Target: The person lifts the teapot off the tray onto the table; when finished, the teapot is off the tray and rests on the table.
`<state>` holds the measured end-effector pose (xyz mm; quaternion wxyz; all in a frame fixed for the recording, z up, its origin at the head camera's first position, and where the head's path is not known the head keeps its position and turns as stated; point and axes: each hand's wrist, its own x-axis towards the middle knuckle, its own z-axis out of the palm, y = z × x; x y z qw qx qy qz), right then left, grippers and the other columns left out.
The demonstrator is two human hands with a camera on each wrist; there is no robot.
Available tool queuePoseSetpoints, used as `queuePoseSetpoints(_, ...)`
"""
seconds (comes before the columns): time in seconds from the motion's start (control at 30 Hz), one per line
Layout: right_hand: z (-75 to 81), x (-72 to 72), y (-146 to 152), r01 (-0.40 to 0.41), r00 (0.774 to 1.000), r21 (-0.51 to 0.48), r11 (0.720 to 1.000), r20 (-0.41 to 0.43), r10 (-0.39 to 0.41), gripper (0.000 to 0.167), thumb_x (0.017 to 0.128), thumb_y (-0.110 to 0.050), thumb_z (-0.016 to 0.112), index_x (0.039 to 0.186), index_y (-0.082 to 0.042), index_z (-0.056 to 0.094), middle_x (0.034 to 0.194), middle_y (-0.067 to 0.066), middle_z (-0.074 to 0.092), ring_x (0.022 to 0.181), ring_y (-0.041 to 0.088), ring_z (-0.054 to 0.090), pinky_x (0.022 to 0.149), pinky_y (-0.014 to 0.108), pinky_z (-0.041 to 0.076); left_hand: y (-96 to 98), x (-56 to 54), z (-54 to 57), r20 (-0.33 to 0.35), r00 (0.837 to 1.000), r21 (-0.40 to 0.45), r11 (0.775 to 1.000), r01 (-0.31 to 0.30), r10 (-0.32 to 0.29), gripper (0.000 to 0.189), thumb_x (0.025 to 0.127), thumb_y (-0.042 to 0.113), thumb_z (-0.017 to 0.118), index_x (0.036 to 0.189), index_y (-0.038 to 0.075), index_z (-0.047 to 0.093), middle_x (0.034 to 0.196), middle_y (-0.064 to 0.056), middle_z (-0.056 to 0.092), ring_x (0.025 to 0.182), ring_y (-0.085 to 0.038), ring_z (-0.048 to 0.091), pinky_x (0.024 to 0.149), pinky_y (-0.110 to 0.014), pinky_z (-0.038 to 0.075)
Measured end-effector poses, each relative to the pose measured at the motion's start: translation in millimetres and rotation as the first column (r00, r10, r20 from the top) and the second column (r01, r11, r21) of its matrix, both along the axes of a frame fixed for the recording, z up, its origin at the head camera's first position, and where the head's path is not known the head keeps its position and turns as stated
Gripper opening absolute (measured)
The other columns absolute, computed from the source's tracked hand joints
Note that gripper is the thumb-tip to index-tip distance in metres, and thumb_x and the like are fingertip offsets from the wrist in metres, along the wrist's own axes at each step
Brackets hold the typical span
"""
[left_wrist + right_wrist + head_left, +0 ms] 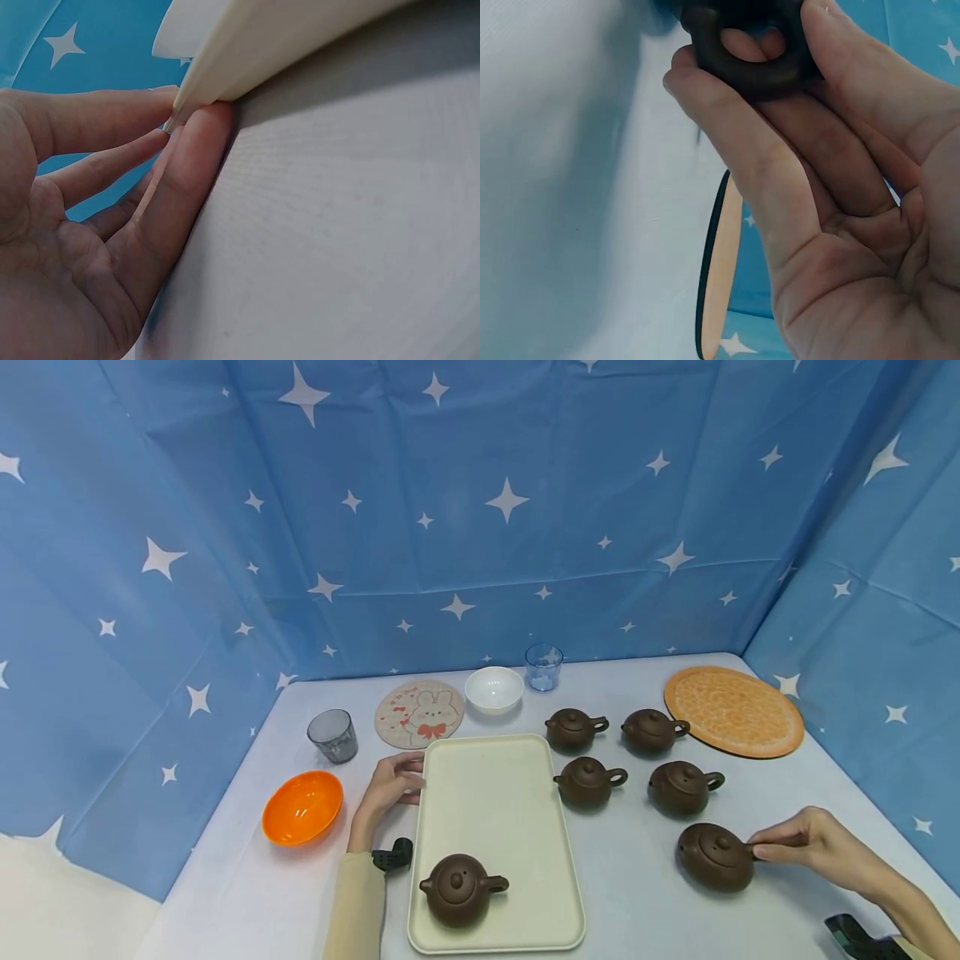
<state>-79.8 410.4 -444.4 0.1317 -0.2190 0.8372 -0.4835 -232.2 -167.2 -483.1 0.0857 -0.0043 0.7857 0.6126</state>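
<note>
At the left long edge of a cream tray (pixel 495 810), my left hand (pixel 392 785) pinches the rim; the left wrist view shows thumb and fingers on either side of the tray's edge (pixel 214 67). One brown teapot (pixel 457 890) sits on the tray's near end, spout to the left. To the right of the tray, my right hand (pixel 806 847) holds another brown teapot (pixel 716 857) by its handle. The right wrist view shows that handle ring (pixel 754 75) between thumb and fingers. Whether this teapot's base touches the table cannot be told.
Several more brown teapots (pixel 587 782) stand right of the tray. Behind are a rabbit-print mat (pixel 397 718), a white bowl (pixel 494 690) and a clear glass (pixel 543 668). An orange bowl (pixel 302 808) and grey glass (pixel 333 737) are left; a round board (pixel 735 710) lies back right.
</note>
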Motion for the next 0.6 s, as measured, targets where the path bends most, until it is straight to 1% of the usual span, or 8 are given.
queuePoseSetpoints(0.2, -2.8, -0.8, 0.9, 0.000, 1.000, 0.000, 1.000, -0.007, 0.000, 0.022, 0.090, 0.004, 0.057, 0.103, 0.000, 0.074, 0.099, -0.006, 0.073, 0.091, 0.001, 0.066, 0.068, 0.018, 0.057, 0.1, -1.1, -0.9, 0.010, 1.000, 0.008, 1.000, 0.001, -0.001, 0.050, 0.078, -0.009, 0.062, 0.127, -0.002, 0.058, 0.103, -0.019, 0.061, 0.072, -0.018, 0.065, 0.058, -0.036, 0.061)
queuePoseSetpoints(0.37, -4.0, -4.6, -0.6, -0.019, 1.000, -0.006, 1.000, 0.005, 0.019, 0.022, 0.090, 0.005, 0.057, 0.103, 0.000, 0.074, 0.099, -0.005, 0.073, 0.092, 0.001, 0.066, 0.068, 0.019, 0.057, -0.2, -1.0, -0.8, 0.013, 1.000, 0.009, 1.000, 0.001, -0.001, 0.050, 0.079, -0.009, 0.062, 0.128, -0.002, 0.058, 0.103, -0.019, 0.061, 0.072, -0.018, 0.065, 0.058, -0.036, 0.061)
queuePoseSetpoints(0.47, -3.1, -6.2, -1.1, -0.015, 1.000, 0.021, 1.000, 0.011, 0.014, 0.020, 0.090, 0.003, 0.058, 0.102, 0.000, 0.074, 0.097, -0.005, 0.074, 0.091, 0.000, 0.066, 0.067, 0.018, 0.057, -0.2, -0.6, -0.8, 0.015, 1.000, 0.014, 1.000, 0.001, -0.001, 0.050, 0.079, -0.010, 0.062, 0.128, -0.003, 0.057, 0.103, -0.019, 0.060, 0.072, -0.018, 0.065, 0.058, -0.036, 0.061)
queuePoseSetpoints(0.53, -1.8, -6.1, -1.3, 0.001, 1.000, 0.051, 0.999, 0.023, -0.002, 0.018, 0.090, 0.001, 0.060, 0.102, 0.001, 0.074, 0.096, -0.005, 0.074, 0.089, 0.000, 0.066, 0.066, 0.019, 0.057, 0.1, -0.3, -0.7, 0.015, 1.000, 0.019, 1.000, 0.002, -0.002, 0.050, 0.078, -0.010, 0.061, 0.128, -0.003, 0.057, 0.103, -0.019, 0.060, 0.072, -0.018, 0.065, 0.058, -0.036, 0.061)
queuePoseSetpoints(0.6, 0.2, -4.8, -1.7, 0.029, 0.998, 0.095, 0.995, 0.051, -0.034, 0.017, 0.090, -0.003, 0.061, 0.102, 0.003, 0.073, 0.095, -0.006, 0.074, 0.087, 0.000, 0.067, 0.066, 0.019, 0.057, 0.3, -0.2, -1.5, 0.013, 1.000, 0.018, 1.000, 0.005, -0.005, 0.050, 0.078, -0.010, 0.062, 0.128, -0.004, 0.057, 0.103, -0.019, 0.060, 0.072, -0.018, 0.065, 0.057, -0.036, 0.061)
